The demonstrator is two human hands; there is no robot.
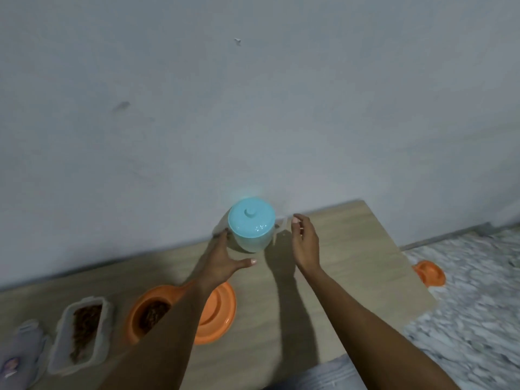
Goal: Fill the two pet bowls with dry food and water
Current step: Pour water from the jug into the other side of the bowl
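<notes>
A translucent jug (251, 235) with a turquoise knobbed lid (251, 219) stands upright at the back of the wooden table (351, 277), close to the grey wall (253, 108). The left hand (222, 263) is spread wide on the jug's left side, thumb stretched out toward the front and fingertips just beside the jug's wall. The right hand (305, 243) is loosely curved, holding nothing, by the clear handle (282, 228) on the jug's right; whether it touches the handle cannot be told. Nearer the person, an orange bowl (132, 319) holding brown dry food lies partly under the left forearm, and a second orange bowl (219, 308) with no food showing sits just right of it. Further left is a clear rectangular container (81, 327) of dry food, then a pale lid (22, 347). An orange round thing (430, 273) lies on the mottled floor (464, 319) beyond the table's right edge.
</notes>
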